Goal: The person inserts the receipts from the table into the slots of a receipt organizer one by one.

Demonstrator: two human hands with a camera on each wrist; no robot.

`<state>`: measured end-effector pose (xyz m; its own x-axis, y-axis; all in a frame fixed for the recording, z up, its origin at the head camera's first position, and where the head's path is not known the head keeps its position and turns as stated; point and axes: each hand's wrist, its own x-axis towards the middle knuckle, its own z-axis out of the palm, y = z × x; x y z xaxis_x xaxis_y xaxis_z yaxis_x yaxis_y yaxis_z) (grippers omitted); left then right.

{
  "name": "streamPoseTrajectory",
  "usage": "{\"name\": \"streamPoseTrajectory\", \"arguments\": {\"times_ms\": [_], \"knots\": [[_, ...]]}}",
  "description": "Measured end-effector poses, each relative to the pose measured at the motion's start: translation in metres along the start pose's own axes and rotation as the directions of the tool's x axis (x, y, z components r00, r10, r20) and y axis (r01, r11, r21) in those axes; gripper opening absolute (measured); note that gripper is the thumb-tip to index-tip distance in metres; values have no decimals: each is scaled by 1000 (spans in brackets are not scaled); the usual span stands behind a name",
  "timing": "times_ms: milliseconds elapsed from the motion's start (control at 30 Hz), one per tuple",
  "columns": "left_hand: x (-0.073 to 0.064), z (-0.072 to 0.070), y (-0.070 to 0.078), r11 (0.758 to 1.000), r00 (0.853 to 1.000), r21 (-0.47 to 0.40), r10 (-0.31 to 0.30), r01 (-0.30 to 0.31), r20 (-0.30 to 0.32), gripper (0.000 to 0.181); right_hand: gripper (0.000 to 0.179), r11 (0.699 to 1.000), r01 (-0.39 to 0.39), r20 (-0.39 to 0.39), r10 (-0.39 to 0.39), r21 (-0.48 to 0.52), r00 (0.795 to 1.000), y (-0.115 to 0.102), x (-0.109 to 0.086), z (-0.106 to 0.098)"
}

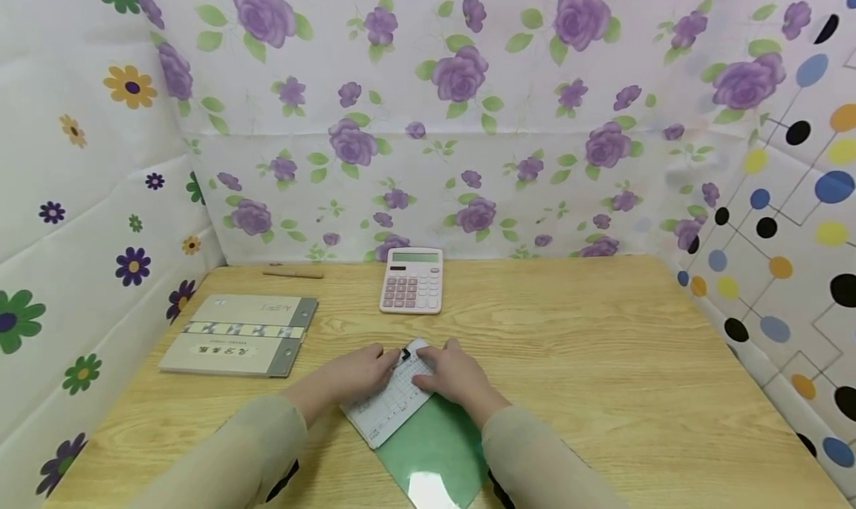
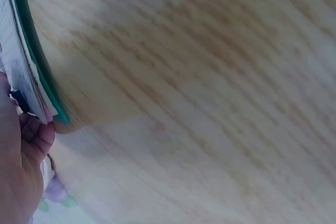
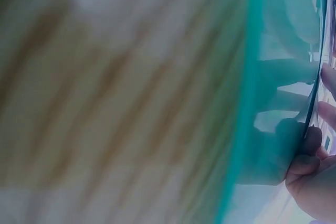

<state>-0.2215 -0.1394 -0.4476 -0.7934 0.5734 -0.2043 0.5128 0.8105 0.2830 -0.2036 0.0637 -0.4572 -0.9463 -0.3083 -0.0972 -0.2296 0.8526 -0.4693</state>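
Note:
A stack of printed paper forms (image 1: 394,405) lies slanted in front of me, with a small black clip (image 1: 406,354) at its top corner. Under it is a glossy green sheet or folder (image 1: 435,438), whose edge (image 3: 244,108) also shows in the right wrist view. My left hand (image 1: 364,375) holds the upper left side of the papers by the clip. In the left wrist view its fingers (image 2: 42,137) curl at the corner of the stack. My right hand (image 1: 458,375) grips the papers' upper right side, thumb on top. Its other fingers are partly hidden.
On the wooden table (image 1: 568,360), a beige-and-grey boxed pad or album (image 1: 237,338) lies at the left. A pink-and-white calculator (image 1: 412,280) lies behind the papers, and a thin brown pen-like stick (image 1: 294,274) near the back edge. Patterned cloth walls (image 1: 428,108) surround the table.

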Motion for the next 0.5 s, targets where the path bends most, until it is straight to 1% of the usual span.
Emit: {"name": "streamPoseTrajectory", "arguments": {"times_ms": [67,100,133,200,300,500], "knots": [[0,1,-1,997,998,44,65,-64,-25,41,53,1000,-12,0,12,-9,1000,0,1,1],[0,1,-1,990,993,96,110,-106,-36,44,53,1000,-14,1,14,-14,1000,0,1,1],[0,1,-2,983,989,129,139,-132,-48,45,53,1000,-11,-2,10,-18,1000,0,2,1],[0,2,-2,971,983,181,172,-158,-67,44,53,1000,4,-2,-4,-20,1000,2,2,1],[0,4,-3,971,984,188,166,-150,-72,44,53,999,35,2,-35,-21,999,8,2,-1],[0,8,-6,963,981,219,178,-157,-79,46,52,994,91,46,-88,-53,995,25,1,-9]]}}
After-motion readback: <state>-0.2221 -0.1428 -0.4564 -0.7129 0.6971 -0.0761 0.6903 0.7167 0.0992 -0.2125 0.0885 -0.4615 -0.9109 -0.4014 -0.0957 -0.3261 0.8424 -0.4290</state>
